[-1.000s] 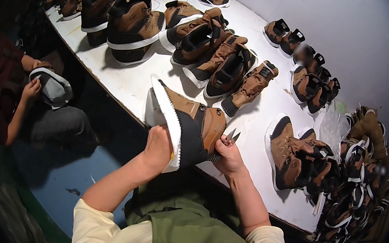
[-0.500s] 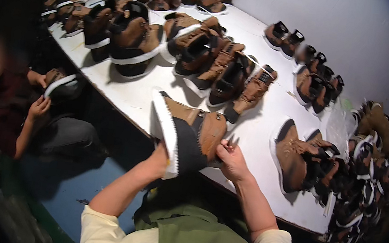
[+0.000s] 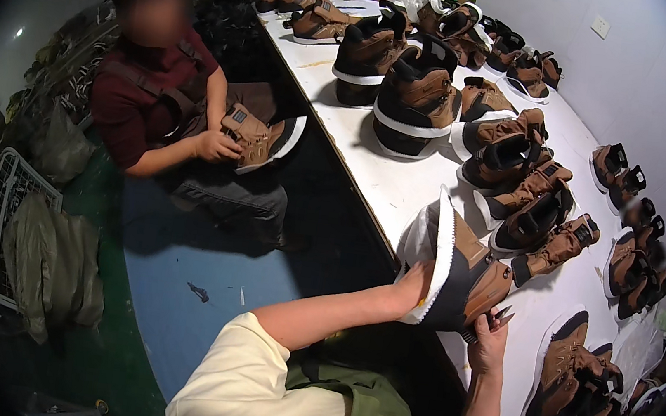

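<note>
Between my hands is a brown and black high-top shoe (image 3: 474,279), tipped on its side, its thick white sole facing left. My left hand (image 3: 415,286) grips it at the sole, with most of the fingers hidden behind the white edge. At the shoe's collar, my right hand (image 3: 489,337) is closed around a small pair of snips (image 3: 504,315), whose two pointed blades stick out past the fingers. Whether the right hand also grips the collar is hard to make out. Just beyond the shoe, a row of similar shoes (image 3: 533,218) stands on the white table (image 3: 390,186).
To the left, a seated person (image 3: 146,102) holds another brown shoe (image 3: 254,138). Stacked shoes (image 3: 420,94) stand farther along the table; a pair (image 3: 563,369) lies near my right arm. A white wire rack (image 3: 8,210) with a draped cloth (image 3: 51,265) is at far left.
The view has swung left, so the table and shoes sit farther right and the seated person shows more fully. Both hands keep their hold on the shoe and snips.
</note>
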A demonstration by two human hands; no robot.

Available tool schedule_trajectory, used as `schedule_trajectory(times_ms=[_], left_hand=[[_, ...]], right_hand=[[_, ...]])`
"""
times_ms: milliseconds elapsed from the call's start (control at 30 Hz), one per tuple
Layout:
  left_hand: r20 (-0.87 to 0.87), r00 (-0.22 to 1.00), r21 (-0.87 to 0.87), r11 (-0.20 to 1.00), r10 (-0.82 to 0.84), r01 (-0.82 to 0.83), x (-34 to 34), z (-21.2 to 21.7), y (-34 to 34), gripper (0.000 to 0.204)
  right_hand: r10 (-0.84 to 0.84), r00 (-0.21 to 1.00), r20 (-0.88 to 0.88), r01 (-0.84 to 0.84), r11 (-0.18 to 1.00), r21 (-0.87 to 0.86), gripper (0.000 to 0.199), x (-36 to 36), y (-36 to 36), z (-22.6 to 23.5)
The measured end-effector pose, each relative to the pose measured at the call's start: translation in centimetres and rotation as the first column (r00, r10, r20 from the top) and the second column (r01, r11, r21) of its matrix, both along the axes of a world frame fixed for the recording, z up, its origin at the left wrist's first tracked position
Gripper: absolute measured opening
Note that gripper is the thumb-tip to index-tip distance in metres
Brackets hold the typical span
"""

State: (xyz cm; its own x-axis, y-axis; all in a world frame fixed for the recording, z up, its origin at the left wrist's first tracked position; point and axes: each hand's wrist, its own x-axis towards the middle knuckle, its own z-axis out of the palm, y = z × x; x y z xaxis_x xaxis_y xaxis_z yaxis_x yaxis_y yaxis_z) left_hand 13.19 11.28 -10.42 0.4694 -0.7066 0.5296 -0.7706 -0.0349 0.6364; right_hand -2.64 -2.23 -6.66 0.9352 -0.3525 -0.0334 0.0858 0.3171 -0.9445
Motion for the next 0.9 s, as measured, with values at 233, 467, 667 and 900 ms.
schedule_trajectory(times_ms=[233, 467, 667, 900], left_hand=[[-0.087, 0.992, -0.01, 0.996, -0.093, 0.092, 0.9, 3.7, 0.9, 0.034], [-0.224, 0.956, -0.007, 0.982, -0.187, 0.191, 2.6, 0.8, -1.2, 0.042], [-0.392, 0.9, -0.007, 0.979, -0.189, 0.202, 2.1, -0.9, -1.7, 0.042], [-0.748, 0.556, -0.307, 0.932, -0.362, 0.193, 1.7, 1.8, 0.3, 0.019]], right_hand=[[-0.032, 0.999, 0.0, 0.032, 0.998, 0.055, 0.035, 0.2, -0.1, 0.7], [-0.071, 0.996, 0.059, 0.057, 0.975, 0.215, 0.05, 0.7, 1.4, 0.5], [0.035, 0.999, 0.03, -0.041, 0.973, 0.227, 0.066, 0.4, 1.0, -0.5], [0.019, 0.998, -0.053, -0.015, 0.998, 0.064, 0.057, 0.0, 1.9, 0.8]])
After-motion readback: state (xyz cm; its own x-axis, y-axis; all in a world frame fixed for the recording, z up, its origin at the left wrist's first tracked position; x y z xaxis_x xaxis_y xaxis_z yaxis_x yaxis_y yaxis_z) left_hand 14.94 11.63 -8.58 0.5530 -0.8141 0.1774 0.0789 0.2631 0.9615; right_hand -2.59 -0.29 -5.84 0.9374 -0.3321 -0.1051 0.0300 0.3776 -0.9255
